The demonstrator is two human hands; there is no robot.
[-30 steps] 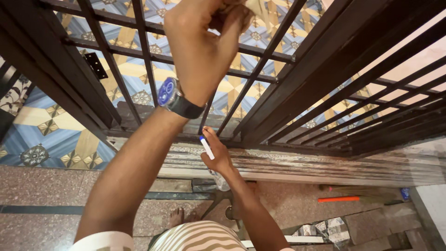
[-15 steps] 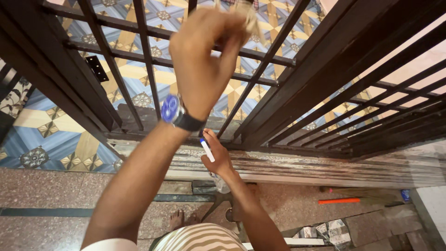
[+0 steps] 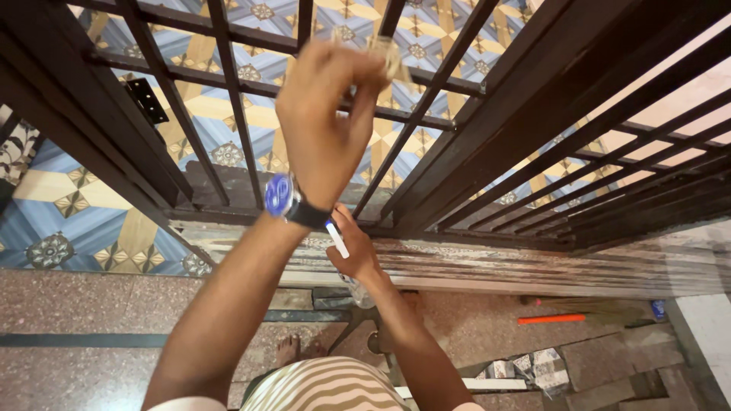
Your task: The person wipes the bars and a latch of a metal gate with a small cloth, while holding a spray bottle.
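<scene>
The left hand (image 3: 324,114) is raised against the dark metal grille (image 3: 533,99), its fingers (image 3: 365,76) pinched shut on a small pale rag (image 3: 392,57) that presses near a crossbar; the rag is blurred. A blue-faced watch (image 3: 280,195) sits on that wrist. Lower down, the right hand (image 3: 354,251) rests by the worn sill (image 3: 533,266) at the grille's foot, fingers closed around a white pen (image 3: 336,238) with a blue tip. Beyond the bars lies a patterned tile floor (image 3: 68,190). An orange-handled broom (image 3: 563,317) lies on the speckled floor below.
</scene>
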